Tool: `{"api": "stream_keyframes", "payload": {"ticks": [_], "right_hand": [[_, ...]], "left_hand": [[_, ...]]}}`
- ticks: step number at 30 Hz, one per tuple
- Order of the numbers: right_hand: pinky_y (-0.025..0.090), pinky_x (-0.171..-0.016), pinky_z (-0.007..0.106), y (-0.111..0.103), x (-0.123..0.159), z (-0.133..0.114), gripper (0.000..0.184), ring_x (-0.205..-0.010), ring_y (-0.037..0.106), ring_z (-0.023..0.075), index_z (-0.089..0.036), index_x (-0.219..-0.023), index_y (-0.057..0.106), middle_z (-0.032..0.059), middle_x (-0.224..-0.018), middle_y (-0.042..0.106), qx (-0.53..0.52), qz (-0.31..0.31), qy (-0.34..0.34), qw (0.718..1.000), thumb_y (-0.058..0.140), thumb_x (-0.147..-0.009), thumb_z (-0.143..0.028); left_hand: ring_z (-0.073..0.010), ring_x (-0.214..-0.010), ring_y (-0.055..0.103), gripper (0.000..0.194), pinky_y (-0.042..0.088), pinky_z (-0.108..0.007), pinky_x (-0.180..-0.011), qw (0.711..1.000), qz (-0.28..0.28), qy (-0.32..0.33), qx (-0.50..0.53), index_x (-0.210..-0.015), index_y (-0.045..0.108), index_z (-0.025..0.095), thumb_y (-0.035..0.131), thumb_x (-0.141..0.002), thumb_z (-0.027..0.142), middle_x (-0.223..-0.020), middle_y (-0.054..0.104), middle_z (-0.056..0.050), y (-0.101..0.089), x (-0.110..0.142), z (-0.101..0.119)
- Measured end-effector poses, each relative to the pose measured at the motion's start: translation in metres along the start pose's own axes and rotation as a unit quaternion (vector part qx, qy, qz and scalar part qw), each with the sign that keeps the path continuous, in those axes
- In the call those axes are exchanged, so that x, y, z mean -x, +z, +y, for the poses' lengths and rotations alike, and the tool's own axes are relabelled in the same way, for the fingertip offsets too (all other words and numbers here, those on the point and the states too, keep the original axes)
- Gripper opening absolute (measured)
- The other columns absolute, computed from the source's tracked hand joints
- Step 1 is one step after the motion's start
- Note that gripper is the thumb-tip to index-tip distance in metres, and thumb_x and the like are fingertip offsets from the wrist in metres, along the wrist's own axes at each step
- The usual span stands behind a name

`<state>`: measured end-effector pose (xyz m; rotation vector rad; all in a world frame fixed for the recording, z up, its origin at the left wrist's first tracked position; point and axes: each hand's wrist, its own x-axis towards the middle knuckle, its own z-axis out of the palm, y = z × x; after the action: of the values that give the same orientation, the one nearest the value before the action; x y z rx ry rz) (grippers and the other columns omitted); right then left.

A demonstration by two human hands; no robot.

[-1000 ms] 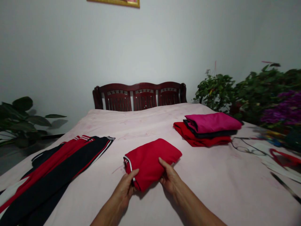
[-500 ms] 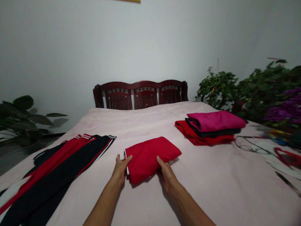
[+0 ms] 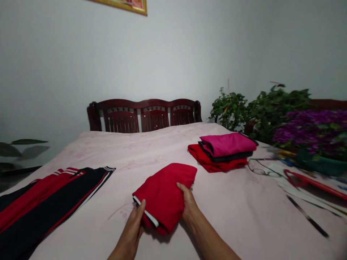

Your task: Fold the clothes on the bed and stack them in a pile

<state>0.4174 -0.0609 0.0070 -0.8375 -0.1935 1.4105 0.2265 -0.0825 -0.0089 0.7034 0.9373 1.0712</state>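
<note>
folded red garment [image 3: 162, 196] w/ white-piped edge lies nearer cam & left of folded clothes stack [image 3: 222, 151], long axis near-left to far-right; l hand [image 3: 131, 231] fingers together pinching piped end, r hand [image 3: 188, 202] fingers pressed on right side.

Folded red garment [image 3: 164, 196] with white-trimmed edge on pink bedsheet [image 3: 238, 216]

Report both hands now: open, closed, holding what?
Left hand: closed, holding the white-trimmed edge of the folded red garment.
Right hand: closed, holding the folded red garment's other side.
</note>
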Motion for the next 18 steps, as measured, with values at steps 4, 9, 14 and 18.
{"api": "stream_keyframes", "payload": {"ticks": [4, 9, 14, 18], "right_hand": [[0.059, -0.074, 0.039, 0.001, -0.005, -0.059, 0.028, -0.074, 0.073, 0.0256, -0.016, -0.096, 0.067, 0.0067, -0.074, 0.075, 0.058, -0.003, -0.048, 0.997, 0.071, -0.070, -0.027], [0.060, -0.070, 0.033, 0.035, -0.010, -0.174, 0.018, -0.068, 0.071, 0.0208, -0.018, -0.088, 0.066, 0.0021, -0.068, 0.073, 0.055, -0.034, -0.171, 0.983, 0.071, -0.071, -0.021], [0.061, -0.070, 0.030, 0.071, -0.039, -0.306, 0.009, -0.071, 0.070, 0.0166, -0.017, -0.089, 0.063, 0.0006, -0.071, 0.072, -0.042, -0.072, -0.352, 0.932, 0.064, -0.080, -0.019], [0.059, -0.066, 0.027, 0.038, -0.079, -0.361, 0.015, -0.065, 0.067, 0.0119, -0.016, -0.093, 0.062, -0.0023, -0.070, 0.069, -0.132, -0.039, -0.428, 0.893, 0.059, -0.081, -0.007]], "left_hand": [[-0.0225, -0.085, 0.070, 0.077, 0.058, -0.034, -0.070, 0.992, -0.001, 0.085, -0.092, -0.135, 0.053, 0.020, 0.068, -0.075, 0.066, -0.105, 0.072, -0.010, -0.010, -0.007, -0.006], [-0.0196, -0.071, 0.067, 0.084, 0.057, -0.032, -0.065, 0.977, 0.081, 0.123, -0.157, -0.126, 0.058, 0.014, 0.079, -0.059, 0.061, -0.085, 0.069, -0.004, -0.009, -0.018, -0.005], [-0.0189, -0.068, 0.066, 0.076, 0.056, -0.030, -0.064, 0.973, 0.071, 0.117, -0.185, -0.117, 0.064, 0.016, 0.081, -0.056, 0.059, -0.080, 0.068, -0.002, -0.009, -0.023, -0.009], [-0.0171, -0.064, 0.064, 0.066, 0.053, -0.028, -0.058, 0.966, 0.088, 0.145, -0.194, -0.107, 0.070, 0.016, 0.078, -0.060, 0.063, -0.077, 0.067, -0.003, -0.009, -0.026, -0.021]]}}
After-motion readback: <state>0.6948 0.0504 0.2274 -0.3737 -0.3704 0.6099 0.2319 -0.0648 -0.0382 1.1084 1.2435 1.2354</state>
